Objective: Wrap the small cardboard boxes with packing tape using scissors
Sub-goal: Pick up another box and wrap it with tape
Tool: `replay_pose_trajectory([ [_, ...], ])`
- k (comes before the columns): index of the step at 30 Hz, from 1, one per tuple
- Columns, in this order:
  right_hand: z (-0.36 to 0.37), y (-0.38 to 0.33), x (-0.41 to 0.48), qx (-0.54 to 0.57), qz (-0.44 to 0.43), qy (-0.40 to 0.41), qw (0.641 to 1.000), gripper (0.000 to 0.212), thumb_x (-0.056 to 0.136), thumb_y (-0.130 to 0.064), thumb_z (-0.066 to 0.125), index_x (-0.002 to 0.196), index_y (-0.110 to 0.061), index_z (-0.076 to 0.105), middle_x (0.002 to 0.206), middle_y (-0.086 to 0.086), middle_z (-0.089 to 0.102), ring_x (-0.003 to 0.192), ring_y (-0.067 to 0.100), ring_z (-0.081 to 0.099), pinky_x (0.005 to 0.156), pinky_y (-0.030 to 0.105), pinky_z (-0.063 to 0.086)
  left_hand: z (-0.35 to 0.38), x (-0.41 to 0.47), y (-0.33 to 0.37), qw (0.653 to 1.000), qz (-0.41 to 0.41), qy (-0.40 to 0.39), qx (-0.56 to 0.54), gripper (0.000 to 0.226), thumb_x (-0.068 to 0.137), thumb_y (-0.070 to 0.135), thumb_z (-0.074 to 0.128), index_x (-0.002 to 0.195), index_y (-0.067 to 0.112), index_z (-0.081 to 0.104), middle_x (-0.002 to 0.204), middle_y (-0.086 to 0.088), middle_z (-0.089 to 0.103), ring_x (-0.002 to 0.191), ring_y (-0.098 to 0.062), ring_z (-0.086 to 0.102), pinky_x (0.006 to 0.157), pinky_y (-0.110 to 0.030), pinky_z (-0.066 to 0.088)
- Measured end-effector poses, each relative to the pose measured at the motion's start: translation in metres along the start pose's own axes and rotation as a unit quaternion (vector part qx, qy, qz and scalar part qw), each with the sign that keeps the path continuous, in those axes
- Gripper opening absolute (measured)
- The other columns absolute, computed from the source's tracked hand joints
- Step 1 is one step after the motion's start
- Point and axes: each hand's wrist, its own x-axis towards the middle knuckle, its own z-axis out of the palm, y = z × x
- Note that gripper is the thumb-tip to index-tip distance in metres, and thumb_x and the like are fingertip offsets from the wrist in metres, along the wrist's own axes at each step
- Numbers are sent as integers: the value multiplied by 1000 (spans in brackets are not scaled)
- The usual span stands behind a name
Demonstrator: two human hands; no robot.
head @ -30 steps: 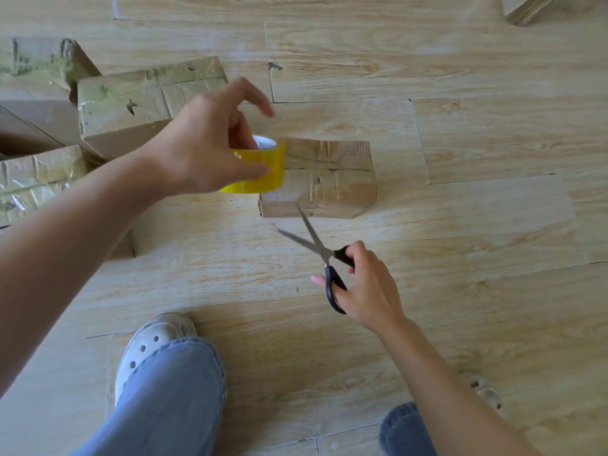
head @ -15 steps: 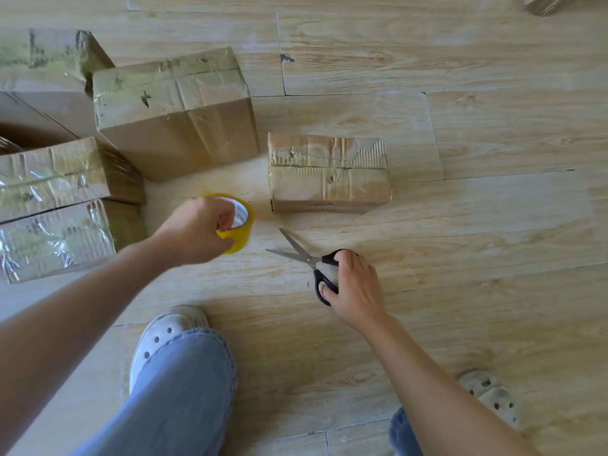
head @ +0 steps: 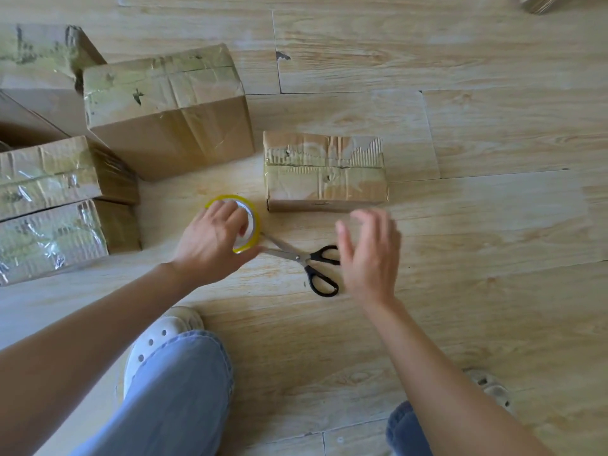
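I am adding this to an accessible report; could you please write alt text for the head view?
Seen from above, a person's left hand holds a yellow tape roll on the wooden floor while the open right hand hovers over black scissors lying open beside it. A small taped cardboard box lies just beyond them.

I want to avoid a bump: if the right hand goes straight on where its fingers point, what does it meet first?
Probably the near side of the small taped box, just beyond the right hand; depth is unclear.
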Motion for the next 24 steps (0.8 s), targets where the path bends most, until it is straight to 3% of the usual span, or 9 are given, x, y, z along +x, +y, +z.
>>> replay_pose_trajectory([
  [2, -5, 0, 31, 48, 111, 97, 988, 33, 94, -28, 58, 109, 2, 58, 107, 14, 61, 98, 24, 55, 83, 23, 34, -8, 10, 12, 986, -67, 124, -83, 32, 86, 40, 60, 88, 12, 47, 89, -2, 49, 83, -20, 43, 71, -31, 35],
  [4, -6, 4, 62, 134, 250, 80, 955, 41, 97, -36, 55, 120, -2, 53, 119, 10, 58, 109, 22, 54, 91, 25, 38, -14, 32, 24, 937, -189, 163, -243, 31, 91, 46, 52, 102, 18, 46, 102, 4, 51, 92, -14, 49, 78, -28, 39],
  [6, 0, 10, 85, 213, 379, -18, 900, 39, 98, -47, 48, 115, -12, 53, 115, 1, 59, 103, 18, 56, 83, 18, 41, -15, 58, 32, 858, -299, 108, -405, 52, 90, 56, 51, 125, 18, 45, 122, 3, 53, 109, -15, 53, 93, -31, 44],
  [8, 8, 12, 96, 247, 425, -77, 867, 38, 99, -52, 43, 88, -16, 51, 85, -5, 57, 76, 14, 53, 55, 13, 37, -13, 78, 36, 784, -366, 45, -500, 73, 84, 66, 52, 139, 20, 39, 136, 1, 49, 121, -18, 50, 105, -39, 40],
  [9, 9, 12, 98, 253, 429, -96, 862, 41, 98, -53, 42, 79, -18, 49, 75, -6, 53, 67, 11, 50, 50, 15, 35, -9, 83, 38, 763, -382, 23, -520, 77, 81, 68, 55, 141, 23, 39, 137, 0, 49, 122, -18, 49, 107, -42, 39],
  [12, 13, 15, 97, 269, 430, -132, 851, 39, 96, -54, 47, 82, -18, 54, 73, -6, 54, 64, 8, 50, 53, 23, 35, 4, 87, 41, 755, -394, 8, -524, 71, 80, 61, 63, 139, 26, 43, 130, 0, 56, 114, -17, 56, 102, -39, 45],
  [15, 12, 14, 99, 287, 413, -157, 850, 36, 94, -54, 52, 95, -18, 59, 78, -7, 57, 69, 7, 54, 56, 21, 37, 5, 81, 38, 767, -373, 17, -522, 65, 85, 52, 63, 141, 25, 43, 129, 6, 54, 109, -11, 56, 92, -27, 46],
  [18, 14, 3, 105, 304, 379, -180, 856, 30, 94, -52, 53, 99, -24, 60, 87, -10, 60, 77, 2, 55, 60, 18, 37, -1, 69, 28, 783, -351, 28, -513, 55, 90, 47, 58, 139, 26, 46, 130, 7, 57, 117, -12, 55, 104, -34, 42],
  [24, 28, -31, 127, 336, 344, -195, 855, 24, 96, -46, 53, 103, -24, 59, 86, -17, 57, 75, -7, 50, 64, 16, 37, -25, 58, 4, 775, -327, 90, -534, 10, 93, 41, 54, 94, 45, 64, 95, 9, 63, 87, -7, 56, 87, -28, 44],
])
